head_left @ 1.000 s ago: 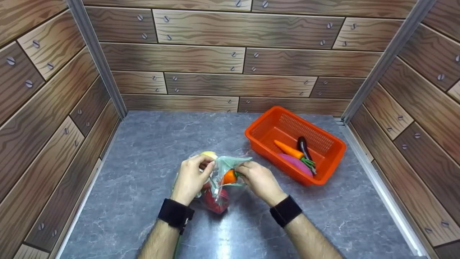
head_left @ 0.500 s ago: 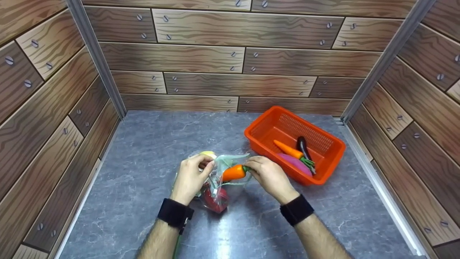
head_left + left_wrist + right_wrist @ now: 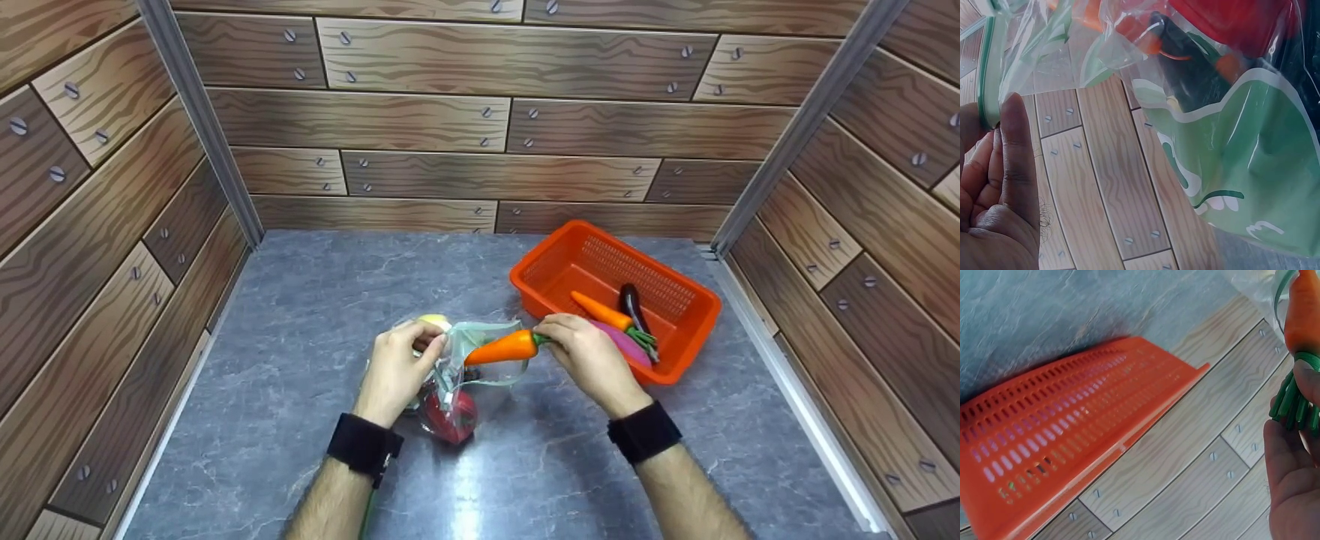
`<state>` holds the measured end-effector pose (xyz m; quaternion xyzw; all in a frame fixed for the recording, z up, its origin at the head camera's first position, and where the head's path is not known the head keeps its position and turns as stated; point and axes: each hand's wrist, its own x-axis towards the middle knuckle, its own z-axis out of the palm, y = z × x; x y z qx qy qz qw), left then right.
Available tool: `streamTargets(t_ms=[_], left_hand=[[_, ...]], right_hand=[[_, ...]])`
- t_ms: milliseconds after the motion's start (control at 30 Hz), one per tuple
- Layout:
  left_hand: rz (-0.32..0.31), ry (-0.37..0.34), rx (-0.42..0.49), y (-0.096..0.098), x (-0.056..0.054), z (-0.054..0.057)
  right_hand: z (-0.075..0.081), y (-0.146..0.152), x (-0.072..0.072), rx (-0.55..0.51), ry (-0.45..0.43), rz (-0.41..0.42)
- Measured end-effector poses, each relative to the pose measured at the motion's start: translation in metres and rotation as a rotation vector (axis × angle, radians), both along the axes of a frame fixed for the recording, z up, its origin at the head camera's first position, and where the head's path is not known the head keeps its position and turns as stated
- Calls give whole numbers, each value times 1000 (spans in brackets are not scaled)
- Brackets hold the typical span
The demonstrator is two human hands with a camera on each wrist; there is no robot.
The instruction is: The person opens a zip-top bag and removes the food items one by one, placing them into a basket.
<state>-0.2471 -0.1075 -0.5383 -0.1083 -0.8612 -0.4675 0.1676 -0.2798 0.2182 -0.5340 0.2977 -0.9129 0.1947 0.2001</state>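
Note:
My left hand [image 3: 400,369] pinches the rim of a clear and green plastic zip bag [image 3: 1241,169], holding its mouth apart. Inside the bag are a red vegetable [image 3: 451,417], a dark item and orange pieces, partly hidden by the film. By its green stem tops my right hand [image 3: 589,358] grips an orange carrot [image 3: 504,348]. The carrot lies level at the bag's mouth, its thin tip still within the opening. In the right wrist view the green stems [image 3: 1297,399] sit between thumb and fingers. Something yellow [image 3: 435,322] shows behind my left hand.
An orange-red perforated basket [image 3: 547,294] stands to the right, close by my right hand. It holds another carrot [image 3: 600,310], an eggplant [image 3: 631,304] and a purple vegetable [image 3: 622,343]. Wood-patterned walls [image 3: 420,120] enclose the grey tabletop [image 3: 337,277].
My right hand has moved right and slightly away from me, drawing the carrot out of the bag until most of it shows. My left hand has stayed in place on the rim.

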Motion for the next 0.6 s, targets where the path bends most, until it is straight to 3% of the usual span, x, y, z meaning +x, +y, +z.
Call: streamTargets(t_ms=[300,600], left_hand=[[2,1,-1,-1,0,-1],[5,-8,4,-1,0,-1]], right_hand=[[5,24,-5,-16,10,-19],[12,49,-7,-97,-60,-78]])
